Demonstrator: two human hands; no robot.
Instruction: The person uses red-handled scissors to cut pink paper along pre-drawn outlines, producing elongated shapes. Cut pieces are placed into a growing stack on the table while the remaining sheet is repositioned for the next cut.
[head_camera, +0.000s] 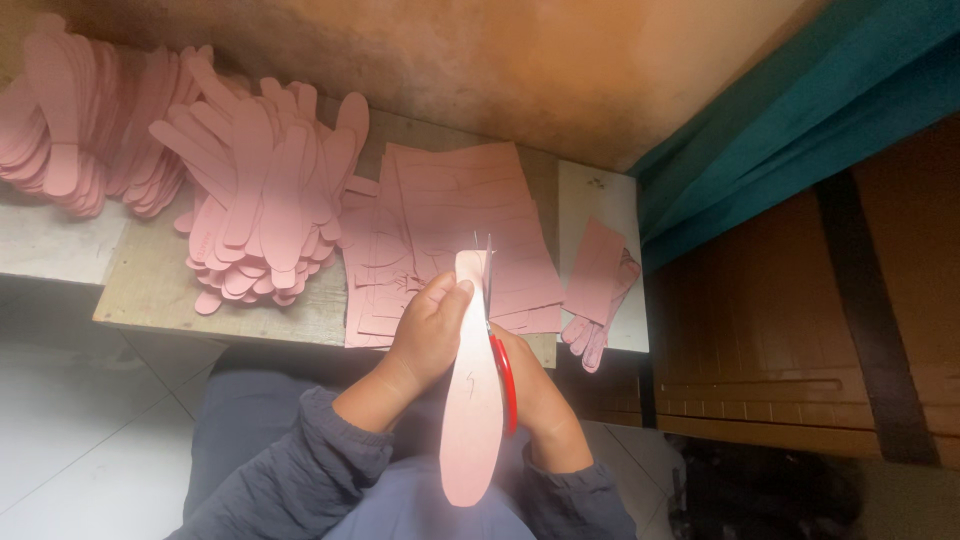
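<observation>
We are pinching a long pink sole-shaped cutout (472, 400) in our left hand (432, 325), thumb pressing its upper part, while our right hand (535, 385) is closing around red-handled scissors (503, 372) just behind it (blades pointing away from us). Beyond, on the worktop (150, 285), flat pink sheets (470, 215) are lying, with a fanned heap of pink cutouts (265, 200) further left

Left hand (432, 330) fingers curled closed, right hand (535, 385) clenched just beside it.
</observation>
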